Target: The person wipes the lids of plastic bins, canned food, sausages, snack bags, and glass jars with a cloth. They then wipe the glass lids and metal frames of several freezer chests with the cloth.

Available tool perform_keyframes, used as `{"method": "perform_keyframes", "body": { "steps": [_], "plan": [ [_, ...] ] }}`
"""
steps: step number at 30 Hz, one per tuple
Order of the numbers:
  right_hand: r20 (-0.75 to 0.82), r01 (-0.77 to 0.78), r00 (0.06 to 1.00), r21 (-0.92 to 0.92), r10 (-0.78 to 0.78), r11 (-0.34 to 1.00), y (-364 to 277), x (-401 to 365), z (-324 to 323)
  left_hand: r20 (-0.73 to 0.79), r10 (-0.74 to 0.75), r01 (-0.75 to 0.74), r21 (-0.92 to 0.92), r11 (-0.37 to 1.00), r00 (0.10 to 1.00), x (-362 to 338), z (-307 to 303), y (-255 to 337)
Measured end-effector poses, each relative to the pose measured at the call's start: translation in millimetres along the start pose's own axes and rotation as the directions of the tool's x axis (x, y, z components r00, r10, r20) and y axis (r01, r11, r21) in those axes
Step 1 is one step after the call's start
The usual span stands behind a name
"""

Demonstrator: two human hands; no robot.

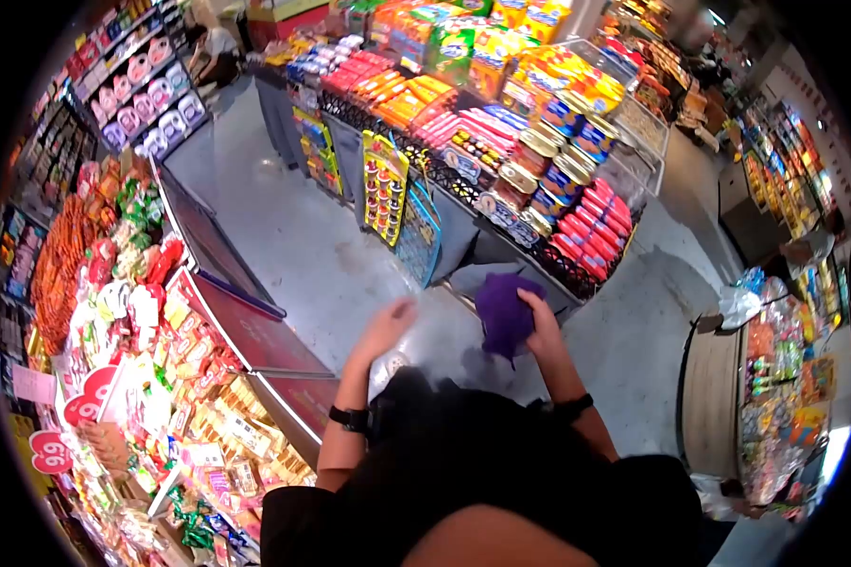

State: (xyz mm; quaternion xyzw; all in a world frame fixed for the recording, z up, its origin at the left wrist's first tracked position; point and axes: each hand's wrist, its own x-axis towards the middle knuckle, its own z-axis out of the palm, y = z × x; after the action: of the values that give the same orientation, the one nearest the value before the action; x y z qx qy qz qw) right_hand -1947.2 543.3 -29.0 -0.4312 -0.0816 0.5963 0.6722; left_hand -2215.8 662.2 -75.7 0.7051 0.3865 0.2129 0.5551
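At the far left, a sloping snack display (113,331) is crowded with bright packets, and a red price tag (52,452) stands at its near end. Just right of it, over the grey floor (293,236), the person's left hand (388,323) is raised with its fingers loosely spread and nothing in them; a black watch (351,418) sits on that wrist. A small gap separates this hand from the purple cloth (503,312), which hangs bunched in mid-air in front of the person's dark top. The right hand (542,326) is pressed together on the cloth's right edge, fingers curled over it, with a dark band (573,408) on the wrist. Behind both hands, a central display stand (539,123) carries rows of red, orange and blue packets, with a card of small items (385,184) hanging on its near side. Further right stands a low wooden-sided bin (714,397) of sweets.
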Motion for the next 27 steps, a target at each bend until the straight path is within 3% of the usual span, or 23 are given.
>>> {"method": "perform_keyframes", "body": {
  "steps": [2, 5, 7, 8, 15, 20, 23, 25, 26, 27],
  "plan": [
    [-0.057, -0.028, 0.998, -0.034, 0.026, 0.999, -10, 33, 41, -0.063, 0.013, -0.018, -0.079, 0.997, 0.998, 9, -35, 24],
    [0.043, -0.034, 0.998, -0.101, 0.038, 0.994, -11, 95, 87, -0.197, 0.049, -0.1, -0.257, 0.961, 0.979, 33, -85, 21],
    [0.029, -0.034, 0.999, -0.109, 0.037, 0.993, -11, 126, 122, -0.295, -0.071, -0.036, -0.341, 0.94, 0.953, 46, -107, 0],
    [0.031, -0.049, 0.998, -0.105, 0.052, 0.993, -9, 141, 132, -0.304, -0.119, 0.039, -0.257, 0.966, 0.945, 50, -119, -11],
    [0.019, -0.115, 0.993, -0.034, 0.116, 0.993, 20, 249, 178, -0.244, -0.212, 0.124, -0.331, 0.935, 0.946, 102, -190, -29],
    [0.018, 0.009, 1.0, -0.016, -0.008, 1.0, 5, 351, 197, -0.15, -0.146, 0.102, -0.267, 0.958, 0.978, 222, -245, -25],
    [0.072, 0.006, 0.997, 0.161, -0.018, 0.987, -3, 418, 208, -0.085, -0.105, 0.09, -0.161, 0.983, 0.991, 307, -284, -11],
    [0.24, 0.15, 0.959, 0.03, -0.152, 0.988, -28, 421, 243, -0.007, -0.004, 0.004, -0.052, 0.999, 1.0, 355, -306, 2],
    [0.272, 0.42, 0.896, -0.252, -0.352, 0.872, -46, 407, 270, 0.031, 0.023, -0.02, -0.111, 0.994, 0.999, 375, -314, 16],
    [0.358, 0.616, 0.787, -0.503, -0.502, 0.607, -62, 401, 293, 0.054, 0.013, -0.008, -0.101, 0.995, 0.998, 395, -322, 24]
  ]
}}
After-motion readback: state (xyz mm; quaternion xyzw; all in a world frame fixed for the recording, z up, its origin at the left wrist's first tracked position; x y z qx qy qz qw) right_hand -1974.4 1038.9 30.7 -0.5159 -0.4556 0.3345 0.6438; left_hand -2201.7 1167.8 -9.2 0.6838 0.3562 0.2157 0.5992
